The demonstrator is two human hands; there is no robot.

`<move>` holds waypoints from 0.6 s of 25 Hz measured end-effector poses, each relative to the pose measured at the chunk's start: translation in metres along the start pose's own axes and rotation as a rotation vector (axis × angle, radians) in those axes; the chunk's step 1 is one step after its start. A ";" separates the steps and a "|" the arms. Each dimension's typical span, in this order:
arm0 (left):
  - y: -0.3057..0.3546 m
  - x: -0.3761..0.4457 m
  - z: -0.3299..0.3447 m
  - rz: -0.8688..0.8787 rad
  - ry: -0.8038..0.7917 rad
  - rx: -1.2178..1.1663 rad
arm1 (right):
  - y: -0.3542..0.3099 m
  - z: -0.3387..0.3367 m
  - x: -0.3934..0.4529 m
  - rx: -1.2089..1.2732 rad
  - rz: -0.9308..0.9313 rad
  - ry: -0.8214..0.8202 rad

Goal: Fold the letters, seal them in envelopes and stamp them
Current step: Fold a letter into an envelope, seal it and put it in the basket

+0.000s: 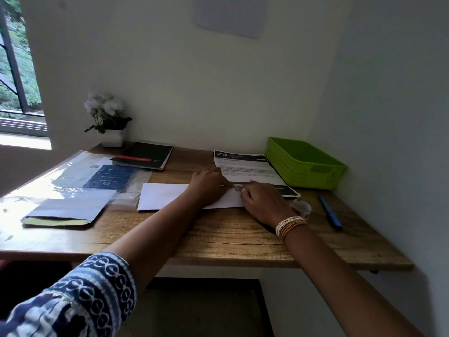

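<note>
White envelope [165,197] lies flat at the centre of the wooden desk [218,237], so both hands can work on its corner at 2 o'clock. Left hand [206,182] presses it down with relaxed fingers; right hand [263,203] pinches a small stamp [238,187] there, probably to place it straight.

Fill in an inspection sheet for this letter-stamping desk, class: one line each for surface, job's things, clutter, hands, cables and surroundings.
Surface: wooden desk, grain visible, sunlit glare at left.
Job's things: white envelope flat at centre; small stamp at its far right corner; printed letter behind; envelope pack at left.
Clutter: black notebook, green basket, blue pen, tape roll, plastic sleeve.
Hands: left hand and right hand on the envelope, fingers meeting at the stamp.
Cables: nothing seen.
Surroundings: potted white flowers, window, white walls.
</note>
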State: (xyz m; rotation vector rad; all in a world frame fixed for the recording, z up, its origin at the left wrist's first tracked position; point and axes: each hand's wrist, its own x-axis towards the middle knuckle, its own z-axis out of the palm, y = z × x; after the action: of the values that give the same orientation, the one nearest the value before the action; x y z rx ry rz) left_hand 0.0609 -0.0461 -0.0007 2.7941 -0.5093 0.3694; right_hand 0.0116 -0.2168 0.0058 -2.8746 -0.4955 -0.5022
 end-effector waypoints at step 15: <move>-0.006 -0.007 -0.012 -0.180 -0.019 0.002 | -0.001 0.001 -0.005 0.057 -0.009 -0.106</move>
State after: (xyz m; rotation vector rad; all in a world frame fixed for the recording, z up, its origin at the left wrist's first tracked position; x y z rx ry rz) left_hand 0.0543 -0.0344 0.0071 2.8188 -0.2587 0.3052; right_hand 0.0068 -0.2175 0.0032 -2.8567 -0.5312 -0.3322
